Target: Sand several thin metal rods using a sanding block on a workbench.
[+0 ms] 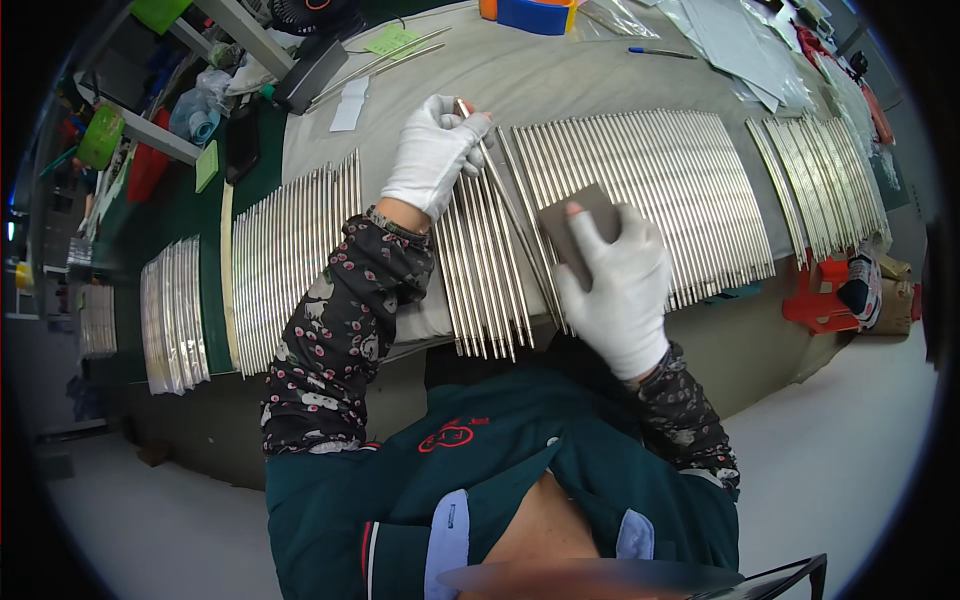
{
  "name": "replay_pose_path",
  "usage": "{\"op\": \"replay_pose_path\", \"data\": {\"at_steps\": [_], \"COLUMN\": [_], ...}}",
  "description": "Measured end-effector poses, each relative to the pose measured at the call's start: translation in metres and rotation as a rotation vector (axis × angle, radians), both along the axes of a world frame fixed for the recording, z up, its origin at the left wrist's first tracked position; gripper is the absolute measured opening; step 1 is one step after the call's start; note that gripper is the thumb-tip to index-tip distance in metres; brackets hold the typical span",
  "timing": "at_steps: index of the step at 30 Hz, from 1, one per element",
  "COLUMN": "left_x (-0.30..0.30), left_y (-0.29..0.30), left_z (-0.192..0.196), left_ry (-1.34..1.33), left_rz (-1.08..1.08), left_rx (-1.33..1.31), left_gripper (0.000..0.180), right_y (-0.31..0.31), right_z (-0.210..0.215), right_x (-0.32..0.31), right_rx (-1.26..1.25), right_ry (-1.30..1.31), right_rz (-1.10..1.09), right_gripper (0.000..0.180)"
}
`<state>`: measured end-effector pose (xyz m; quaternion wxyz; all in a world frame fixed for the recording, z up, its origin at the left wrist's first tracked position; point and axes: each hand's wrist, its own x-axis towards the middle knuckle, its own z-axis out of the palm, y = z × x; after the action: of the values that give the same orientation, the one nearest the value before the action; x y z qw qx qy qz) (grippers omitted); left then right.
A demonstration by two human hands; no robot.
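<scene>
My left hand (437,155), in a white glove with bare fingertips, is closed around the upper end of a thin silvery metal rod (508,198). The rod slants down toward my right hand. My white-gloved right hand (622,292) grips a flat grey-brown block (562,226), perhaps a sanding pad, its forefinger stretched along the top. Beneath my left hand lies a small group of rods (480,275). A wide row of rods (660,180) is partly covered by my right hand and the block. The lower end of the held rod is hard to separate from its neighbours.
Another row of rods (295,255) lies left of my left forearm. Plastic-wrapped rods (175,315) sit farther left, and more rods (825,185) at the right. A blue pen (662,52), white paper strip (350,103) and orange-blue container (535,15) are at the back. A red stool (822,300) stands right.
</scene>
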<state>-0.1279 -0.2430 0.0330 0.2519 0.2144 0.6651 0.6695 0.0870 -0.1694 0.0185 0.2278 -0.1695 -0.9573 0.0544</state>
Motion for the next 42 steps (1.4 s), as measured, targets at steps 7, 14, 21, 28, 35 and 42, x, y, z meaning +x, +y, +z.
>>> {"op": "replay_pose_path", "data": {"at_steps": [7, 14, 21, 28, 35, 42], "left_x": [0.0, -0.002, 0.0, 0.0, -0.004, -0.016], "left_y": [0.005, 0.008, 0.013, 0.016, 0.021, 0.023], "left_z": [0.0, -0.006, -0.004, -0.004, -0.01, -0.013], "left_ry": [-0.03, -0.063, -0.048, -0.046, -0.042, 0.627], "left_rz": [0.02, 0.028, 0.044, 0.066, 0.048, -0.09], "left_rx": [0.004, -0.006, 0.003, -0.089, -0.058, -0.801], "left_gripper": [0.025, 0.028, 0.031, 0.028, 0.029, 0.046], "right_y": [-0.007, -0.016, -0.017, -0.018, -0.013, 0.024], "right_z": [0.003, 0.003, 0.003, 0.007, 0.009, 0.006], "right_x": [0.003, 0.006, 0.009, 0.013, 0.018, 0.043], "right_rx": [0.01, -0.008, -0.067, -0.043, -0.062, -0.001], "right_ry": [0.082, 0.045, -0.012, -0.014, -0.049, 0.092], "right_rz": [0.07, 0.09, 0.106, 0.15, 0.121, -0.1], "right_gripper": [0.059, 0.057, 0.059, 0.057, 0.054, 0.059]}}
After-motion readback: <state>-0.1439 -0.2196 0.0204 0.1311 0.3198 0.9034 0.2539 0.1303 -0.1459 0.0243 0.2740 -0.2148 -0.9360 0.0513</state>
